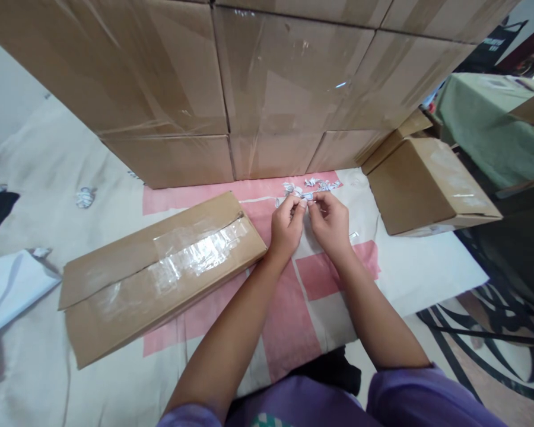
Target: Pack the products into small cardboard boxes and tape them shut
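Observation:
My left hand [288, 224] and my right hand [329, 220] meet fingertip to fingertip over the pink and white cloth [289, 332]. Both are closed in a pinch on a small slip of paper [308, 196], white with a dark outline. Just beyond the fingers lie several crumpled paper pieces [324, 185] on the cloth, close to the foot of the stacked boxes. A small pale strip [353, 237] rests to the right of my right hand. To the left of my left wrist is a long, flat cardboard box [129, 255] with clear tape across its flaps.
A wall of taped cardboard boxes [285, 77] rises right behind my hands. An open cardboard box [418, 190] lies on its side at the right. At the left are a crumpled paper ball [85, 197] and white sheets [13, 290]. A green-covered table [476, 118] stands far right.

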The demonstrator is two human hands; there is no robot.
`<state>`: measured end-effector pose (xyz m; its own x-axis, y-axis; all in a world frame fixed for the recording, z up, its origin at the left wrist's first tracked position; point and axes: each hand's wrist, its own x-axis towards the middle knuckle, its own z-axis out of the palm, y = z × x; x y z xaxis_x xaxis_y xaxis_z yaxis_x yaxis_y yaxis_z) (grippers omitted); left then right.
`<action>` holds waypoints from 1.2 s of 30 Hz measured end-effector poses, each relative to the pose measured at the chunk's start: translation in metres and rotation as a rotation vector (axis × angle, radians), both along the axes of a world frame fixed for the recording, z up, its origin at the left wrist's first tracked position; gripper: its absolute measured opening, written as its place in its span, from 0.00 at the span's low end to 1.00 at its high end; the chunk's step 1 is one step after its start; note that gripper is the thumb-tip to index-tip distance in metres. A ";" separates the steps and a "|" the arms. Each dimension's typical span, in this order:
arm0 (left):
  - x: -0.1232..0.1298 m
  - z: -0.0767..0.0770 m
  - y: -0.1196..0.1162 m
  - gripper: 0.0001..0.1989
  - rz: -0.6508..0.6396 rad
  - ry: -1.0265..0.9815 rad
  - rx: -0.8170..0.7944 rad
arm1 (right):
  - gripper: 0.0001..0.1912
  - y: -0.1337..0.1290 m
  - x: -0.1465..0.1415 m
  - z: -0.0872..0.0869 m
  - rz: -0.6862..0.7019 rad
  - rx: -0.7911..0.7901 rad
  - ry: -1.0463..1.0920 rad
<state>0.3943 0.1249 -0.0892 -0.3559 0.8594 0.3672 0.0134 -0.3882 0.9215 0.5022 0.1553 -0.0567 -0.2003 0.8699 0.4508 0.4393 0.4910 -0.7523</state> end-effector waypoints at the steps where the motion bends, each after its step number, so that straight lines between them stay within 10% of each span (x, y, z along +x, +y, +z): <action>1: 0.000 0.000 0.000 0.15 0.008 0.017 -0.004 | 0.04 0.000 0.000 -0.001 0.003 -0.029 0.026; 20: -0.002 0.001 -0.002 0.13 0.139 0.069 -0.065 | 0.06 0.008 0.000 -0.003 0.050 -0.204 0.130; 36: -0.004 0.000 -0.004 0.14 0.169 0.174 -0.085 | 0.13 -0.005 -0.004 0.000 0.130 0.237 -0.133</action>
